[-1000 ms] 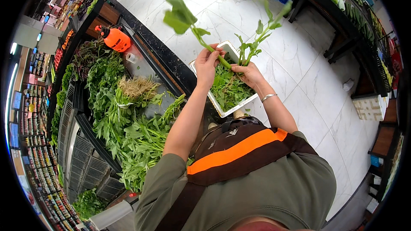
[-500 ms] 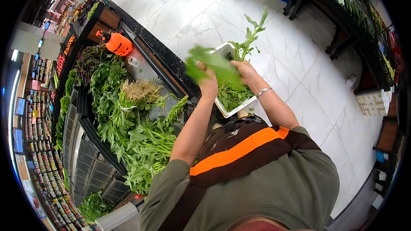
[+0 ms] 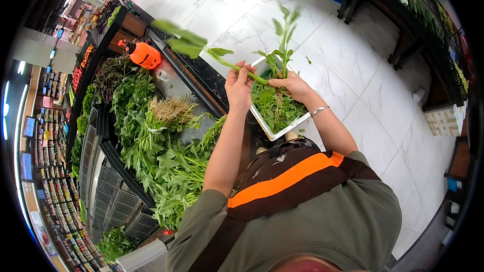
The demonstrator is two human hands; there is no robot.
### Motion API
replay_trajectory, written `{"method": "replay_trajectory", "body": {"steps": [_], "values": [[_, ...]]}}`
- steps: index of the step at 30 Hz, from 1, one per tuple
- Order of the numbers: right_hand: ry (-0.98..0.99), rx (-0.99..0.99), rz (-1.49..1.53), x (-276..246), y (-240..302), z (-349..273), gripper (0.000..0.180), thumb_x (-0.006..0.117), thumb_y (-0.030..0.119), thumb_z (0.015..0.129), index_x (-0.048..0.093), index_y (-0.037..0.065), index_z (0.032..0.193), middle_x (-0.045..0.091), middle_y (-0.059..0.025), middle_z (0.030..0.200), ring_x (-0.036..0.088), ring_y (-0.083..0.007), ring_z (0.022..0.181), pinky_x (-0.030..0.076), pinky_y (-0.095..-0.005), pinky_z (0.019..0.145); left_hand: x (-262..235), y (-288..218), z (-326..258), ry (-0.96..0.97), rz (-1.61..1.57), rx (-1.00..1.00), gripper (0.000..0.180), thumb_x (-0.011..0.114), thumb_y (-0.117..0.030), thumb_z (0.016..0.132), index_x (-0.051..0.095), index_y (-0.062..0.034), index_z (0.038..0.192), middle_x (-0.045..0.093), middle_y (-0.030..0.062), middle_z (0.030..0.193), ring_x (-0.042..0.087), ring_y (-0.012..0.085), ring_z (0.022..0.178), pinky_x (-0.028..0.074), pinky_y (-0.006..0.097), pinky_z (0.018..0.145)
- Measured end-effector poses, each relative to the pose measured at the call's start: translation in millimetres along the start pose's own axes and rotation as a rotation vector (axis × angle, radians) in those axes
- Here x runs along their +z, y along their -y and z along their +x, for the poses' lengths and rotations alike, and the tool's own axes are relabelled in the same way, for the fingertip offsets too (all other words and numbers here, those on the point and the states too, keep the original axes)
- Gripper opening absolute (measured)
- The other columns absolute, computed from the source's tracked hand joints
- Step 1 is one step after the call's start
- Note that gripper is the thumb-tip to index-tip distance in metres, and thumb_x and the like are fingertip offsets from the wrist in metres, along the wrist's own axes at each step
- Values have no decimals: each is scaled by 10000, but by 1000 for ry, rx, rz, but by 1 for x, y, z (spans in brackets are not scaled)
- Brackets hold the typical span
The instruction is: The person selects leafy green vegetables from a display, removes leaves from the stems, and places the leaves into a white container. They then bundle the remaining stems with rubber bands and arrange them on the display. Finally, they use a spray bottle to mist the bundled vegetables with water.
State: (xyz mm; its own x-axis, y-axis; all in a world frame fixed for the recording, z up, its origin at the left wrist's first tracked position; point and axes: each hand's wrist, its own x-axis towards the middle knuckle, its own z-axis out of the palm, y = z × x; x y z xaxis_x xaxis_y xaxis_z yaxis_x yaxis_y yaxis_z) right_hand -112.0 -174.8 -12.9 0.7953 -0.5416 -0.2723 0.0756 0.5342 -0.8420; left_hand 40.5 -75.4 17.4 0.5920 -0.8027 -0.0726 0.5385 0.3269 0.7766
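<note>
My left hand [image 3: 239, 89] pinches a thick green leafy stalk [image 3: 218, 59] between thumb and fingers. Its leafy end points up and left, blurred by motion, and its cut end reaches the thumb of my right hand [image 3: 296, 88]. That right hand, with a bangle on the wrist, is closed on another leafy stem [image 3: 285, 43] standing upright from the fist. Below both hands a white foam box [image 3: 273, 136] on the floor holds loose leaves and stems [image 3: 278, 112]. How far the right fingers also grip the left hand's stalk is hard to see.
To the left, a display counter bears piled leafy greens [image 3: 176, 184], a bundle with pale roots [image 3: 172, 111], an orange spray bottle [image 3: 144, 55] and a small white roll [image 3: 162, 75]. A dark vegetable stand [image 3: 403, 45] is at the right, beyond the tiled floor [image 3: 348, 75].
The greens in my left hand have swung up and left, away from over the box. My hands stay close together, and the right one still grips its upright stem.
</note>
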Motion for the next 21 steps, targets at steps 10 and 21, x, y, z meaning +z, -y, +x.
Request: {"method": "replay_trajectory", "body": {"steps": [10, 21], "values": [[-155, -51, 37, 25, -7, -2, 260, 649, -30, 816, 589, -40, 1069, 638, -83, 943, 596, -155, 794, 496, -314, 692, 0, 14, -3, 53, -49, -13, 155, 509, -72, 961, 534, -18, 1105, 606, 86, 1020, 601, 220, 1012, 502, 371, 939], [-257, 219, 455, 30, -26, 17, 85, 588, -15, 878, 587, -61, 949, 593, -115, 901, 601, -194, 741, 518, -301, 621, -1, 30, -17, -59, -109, 280, 135, 521, -51, 954, 559, -8, 1076, 625, 98, 1049, 592, 204, 1069, 473, 316, 942]]}}
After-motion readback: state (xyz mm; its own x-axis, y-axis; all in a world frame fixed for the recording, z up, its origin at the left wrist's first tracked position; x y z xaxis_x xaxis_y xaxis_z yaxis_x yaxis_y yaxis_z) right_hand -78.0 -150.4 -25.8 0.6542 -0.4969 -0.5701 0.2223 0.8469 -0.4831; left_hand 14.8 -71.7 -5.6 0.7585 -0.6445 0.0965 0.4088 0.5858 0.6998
